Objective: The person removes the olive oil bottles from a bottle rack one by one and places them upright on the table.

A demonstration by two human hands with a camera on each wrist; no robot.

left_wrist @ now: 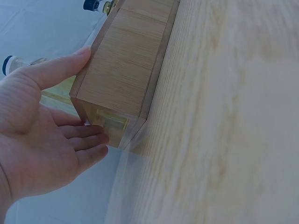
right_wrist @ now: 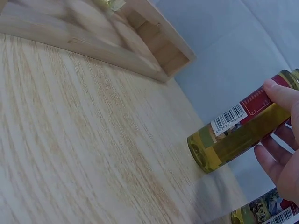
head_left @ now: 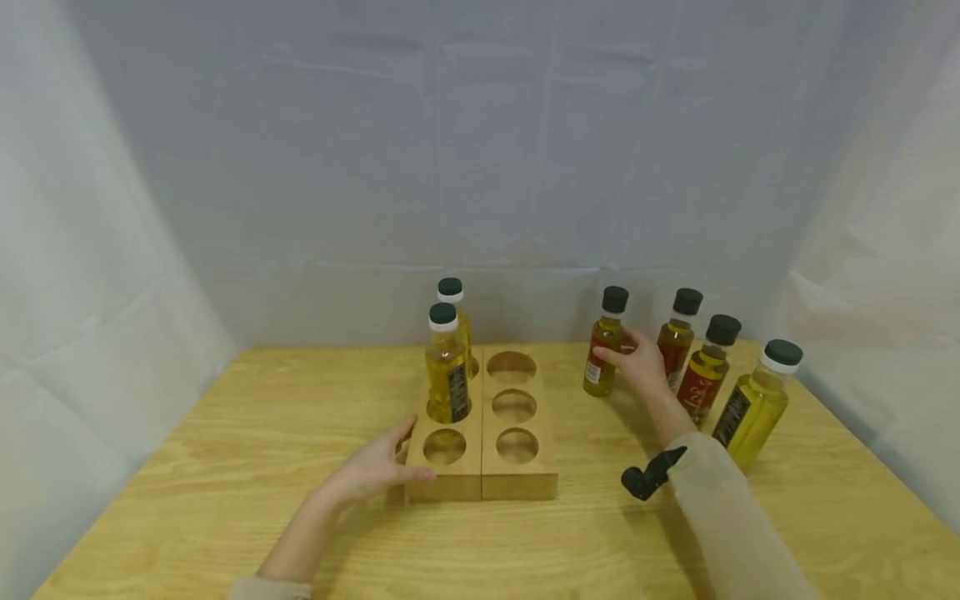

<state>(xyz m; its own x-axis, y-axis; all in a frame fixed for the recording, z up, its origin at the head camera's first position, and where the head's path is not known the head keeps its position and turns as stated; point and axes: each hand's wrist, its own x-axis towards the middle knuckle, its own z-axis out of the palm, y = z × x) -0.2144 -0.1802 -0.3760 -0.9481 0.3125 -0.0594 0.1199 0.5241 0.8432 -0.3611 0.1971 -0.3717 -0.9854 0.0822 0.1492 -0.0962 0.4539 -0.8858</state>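
Note:
In the head view my left hand [head_left: 371,467] holds the near left corner of a wooden bottle rack [head_left: 517,487]. The left wrist view shows the thumb on its front edge and the fingers [left_wrist: 86,140] along its side. Two yellow oil bottles with dark green caps stand in the left row, one in the middle hole [head_left: 442,367] and one in the back hole [head_left: 451,292]. My right hand [head_left: 641,362] grips a red-labelled oil bottle [head_left: 597,354] right of the rack; its base appears slightly off the table in the right wrist view.
To the right stand two more red-labelled bottles [head_left: 677,333] [head_left: 703,379] and a larger yellow oil bottle [head_left: 753,412], close to my right forearm. A black attachment [head_left: 652,475] sticks out from the right cuff. Pale sheeting [head_left: 480,167] hangs behind the wooden table [head_left: 300,400].

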